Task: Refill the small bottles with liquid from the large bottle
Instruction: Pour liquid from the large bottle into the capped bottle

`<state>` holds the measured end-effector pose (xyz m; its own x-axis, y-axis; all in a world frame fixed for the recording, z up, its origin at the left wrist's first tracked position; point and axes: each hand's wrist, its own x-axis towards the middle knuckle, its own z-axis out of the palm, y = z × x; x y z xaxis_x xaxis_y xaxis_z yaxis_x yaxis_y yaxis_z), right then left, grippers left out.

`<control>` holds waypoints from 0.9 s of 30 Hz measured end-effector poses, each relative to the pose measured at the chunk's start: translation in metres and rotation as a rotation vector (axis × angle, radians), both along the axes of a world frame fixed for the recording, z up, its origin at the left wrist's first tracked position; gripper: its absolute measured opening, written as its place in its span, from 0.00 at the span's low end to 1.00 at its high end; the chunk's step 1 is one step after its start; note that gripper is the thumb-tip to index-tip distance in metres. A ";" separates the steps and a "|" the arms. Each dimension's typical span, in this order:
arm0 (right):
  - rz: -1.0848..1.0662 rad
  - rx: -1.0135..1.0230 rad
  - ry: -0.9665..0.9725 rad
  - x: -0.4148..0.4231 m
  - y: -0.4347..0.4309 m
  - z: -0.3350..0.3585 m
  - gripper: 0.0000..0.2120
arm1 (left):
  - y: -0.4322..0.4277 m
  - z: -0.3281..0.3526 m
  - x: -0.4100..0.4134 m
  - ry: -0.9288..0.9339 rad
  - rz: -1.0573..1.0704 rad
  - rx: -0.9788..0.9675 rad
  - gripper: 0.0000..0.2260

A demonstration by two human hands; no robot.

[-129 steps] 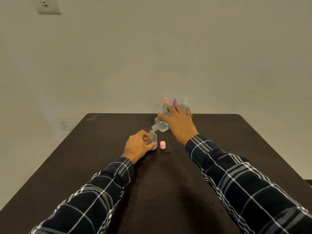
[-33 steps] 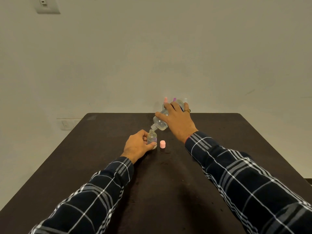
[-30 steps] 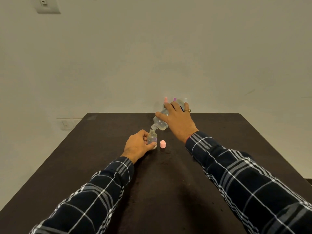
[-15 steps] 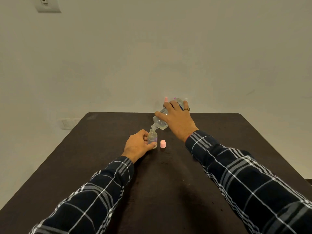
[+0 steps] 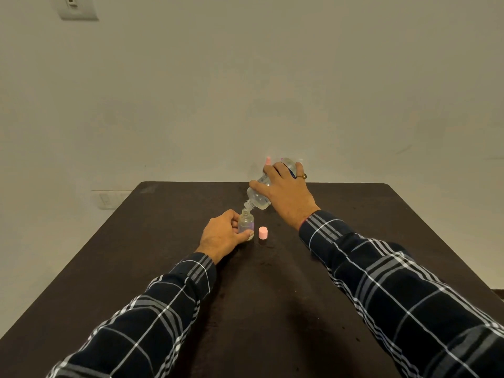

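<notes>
Left hand (image 5: 222, 233) is resting on the desk (image 5: 131, 271), thumb and fingers curling around the small bottle (image 5: 246, 223), which is standing upright and uncapped. Right hand (image 5: 286, 199), arm reaching forward, is gripping the large bottle (image 5: 257, 198) from above, tilting its neck down toward 7 o'clock; its mouth is hanging just over the small bottle's opening, contact unclear. A pink cap (image 5: 263, 232) is standing at the small bottle's 3 o'clock, just beside it.
</notes>
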<state>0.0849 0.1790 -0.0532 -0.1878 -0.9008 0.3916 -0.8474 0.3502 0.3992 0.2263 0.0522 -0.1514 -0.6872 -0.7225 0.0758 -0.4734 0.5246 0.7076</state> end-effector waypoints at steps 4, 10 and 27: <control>-0.006 0.019 0.007 0.001 0.000 0.002 0.35 | 0.000 0.000 0.000 -0.008 -0.002 -0.004 0.17; -0.020 0.009 0.022 0.001 -0.002 -0.001 0.35 | 0.000 0.001 0.001 -0.008 0.002 -0.015 0.17; -0.011 0.018 0.048 0.001 -0.003 0.000 0.35 | 0.000 0.000 0.001 -0.008 0.001 -0.018 0.16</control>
